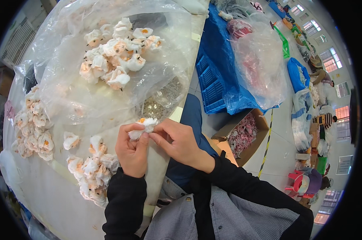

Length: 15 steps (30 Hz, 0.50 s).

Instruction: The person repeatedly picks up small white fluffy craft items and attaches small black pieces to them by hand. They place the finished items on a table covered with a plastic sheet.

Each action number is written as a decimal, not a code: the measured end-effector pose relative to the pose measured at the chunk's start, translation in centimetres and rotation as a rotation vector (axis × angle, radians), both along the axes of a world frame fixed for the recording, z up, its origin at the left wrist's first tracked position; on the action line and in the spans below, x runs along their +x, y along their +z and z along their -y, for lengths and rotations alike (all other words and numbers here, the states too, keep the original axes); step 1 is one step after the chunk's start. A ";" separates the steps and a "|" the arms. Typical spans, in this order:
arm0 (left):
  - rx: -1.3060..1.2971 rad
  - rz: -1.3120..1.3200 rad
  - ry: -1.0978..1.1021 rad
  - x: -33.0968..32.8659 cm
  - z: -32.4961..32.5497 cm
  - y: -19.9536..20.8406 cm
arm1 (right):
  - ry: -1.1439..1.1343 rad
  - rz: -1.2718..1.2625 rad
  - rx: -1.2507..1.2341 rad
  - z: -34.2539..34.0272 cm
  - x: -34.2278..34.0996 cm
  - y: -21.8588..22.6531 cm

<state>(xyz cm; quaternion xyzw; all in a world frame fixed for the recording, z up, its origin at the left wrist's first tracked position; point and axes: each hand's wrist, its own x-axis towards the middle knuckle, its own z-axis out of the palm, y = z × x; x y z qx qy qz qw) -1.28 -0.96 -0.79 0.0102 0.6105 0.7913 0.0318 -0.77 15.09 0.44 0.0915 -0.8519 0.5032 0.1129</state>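
Observation:
A small fluffy white plush piece with an orange spot is held up at the table's near edge. My left hand is closed around its lower side, thumb and fingers pressing the fluff. From the right, my right hand pinches at the same piece, its fingertips meeting my left thumb. What lies between those fingertips is too small to make out. Several similar white-and-peach pieces form a pile left of my left forearm. One lone piece lies just beyond that pile.
A larger pile of plush pieces rests on transparent plastic sheeting; another pile sits at the left. A bag of small grains lies beyond my hands. Right of the table stand a blue crate and a cardboard box of pink scraps.

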 end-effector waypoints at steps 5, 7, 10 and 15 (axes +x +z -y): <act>-0.032 0.037 0.063 0.1 0.2 0.4 | -0.010 -0.097 0.089 0.4 -0.4 0.1; -0.076 0.016 0.105 0.0 0.3 0.3 | -0.015 -0.096 0.064 0.2 -0.3 0.2; -0.244 -0.128 0.147 -0.1 0.3 1.9 | 0.090 -0.096 0.075 -0.7 -0.1 0.5; -0.476 -0.301 -0.168 -0.2 0.1 2.1 | 0.284 -0.110 0.070 -2.0 0.6 0.3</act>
